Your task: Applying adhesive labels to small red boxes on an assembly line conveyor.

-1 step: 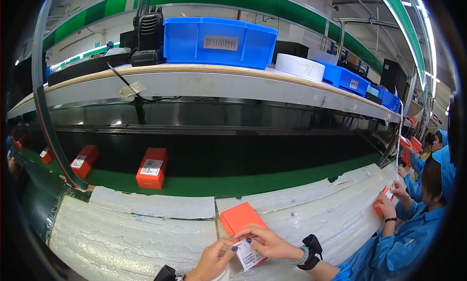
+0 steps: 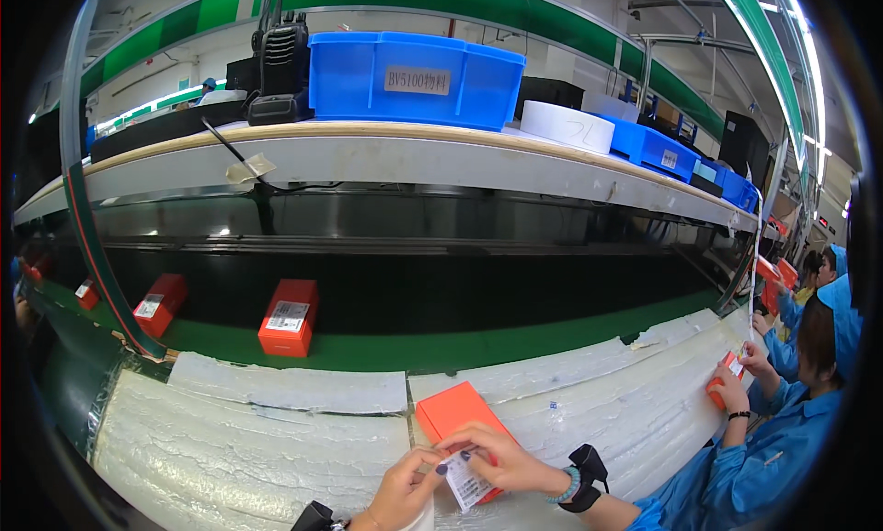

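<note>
The left hand (image 2: 403, 488) is pinching the upper-left corner of a white printed label (image 2: 467, 487) between thumb and forefinger, fingers nearly closed; the right hand (image 2: 508, 463) is keeping its thumb on the label's upper part, its other fingers curling over an orange carton (image 2: 457, 410). Taking directions from the label, the carton is lying at 12 o'clock on a padded bench cover (image 2: 248, 448), the right fingers partly hiding it. Whether the label is adhering cannot be told. Labelled orange cartons (image 2: 289, 319) are resting on a green conveyor belt (image 2: 460, 336) toward 10 o'clock, where a frame post (image 2: 78, 209) is standing before the belt. Toward half past 2, a co-worker (image 2: 768, 444) is holding another orange carton. Overhead, a shelf (image 2: 386, 159) is carrying a blue bin (image 2: 414, 80) at 12, its front wall concealing any contents, and a blue tray (image 2: 651, 150) at 1.
</note>
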Demonstrator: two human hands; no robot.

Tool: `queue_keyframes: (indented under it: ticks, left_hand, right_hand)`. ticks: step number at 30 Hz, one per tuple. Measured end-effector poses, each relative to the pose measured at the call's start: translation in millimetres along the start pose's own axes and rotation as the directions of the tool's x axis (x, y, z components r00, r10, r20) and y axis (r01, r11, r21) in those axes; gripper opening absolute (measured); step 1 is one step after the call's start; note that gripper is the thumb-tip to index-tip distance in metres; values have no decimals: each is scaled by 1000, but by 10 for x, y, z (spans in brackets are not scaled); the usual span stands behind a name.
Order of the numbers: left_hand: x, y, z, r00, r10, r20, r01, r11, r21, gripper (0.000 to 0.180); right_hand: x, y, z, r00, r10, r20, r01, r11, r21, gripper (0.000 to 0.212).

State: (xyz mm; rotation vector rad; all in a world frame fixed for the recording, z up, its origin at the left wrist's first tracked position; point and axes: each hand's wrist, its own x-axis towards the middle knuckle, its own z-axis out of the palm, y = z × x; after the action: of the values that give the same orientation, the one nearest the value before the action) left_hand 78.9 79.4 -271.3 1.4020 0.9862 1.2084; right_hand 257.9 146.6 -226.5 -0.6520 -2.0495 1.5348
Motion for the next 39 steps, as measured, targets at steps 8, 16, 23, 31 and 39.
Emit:
queue_keyframes:
  ticks: [8, 16, 23, 31, 39]
  left_hand:
    - [75, -623, -137, 986, -151, -69, 82, 805, -588, 25]
    - [123, -114, -252, 942, -234, -242, 68, 837, -543, 15]
    - [99, -278, 35, 967, -234, -102, 212, 958, -192, 17]
    - [61, -127, 226, 935, -290, 206, 337, 908, -251, 15]
    - [66, -62, 227, 927, -320, 195, 354, 917, -181, 18]
  right_hand:
    - [83, 35, 301, 949, -289, -128, 235, 916, -326, 42]
    - [-254, 7, -386, 947, -190, -261, 245, 949, 199, 37]
    - [-214, -149, -706, 999, 37, 22, -30, 968, -249, 59]
    - [-42, 12, -543, 979, 185, 85, -150, 938, -312, 55]
    - [-34, 1, -525, 979, 195, 63, -165, 931, -324, 50]
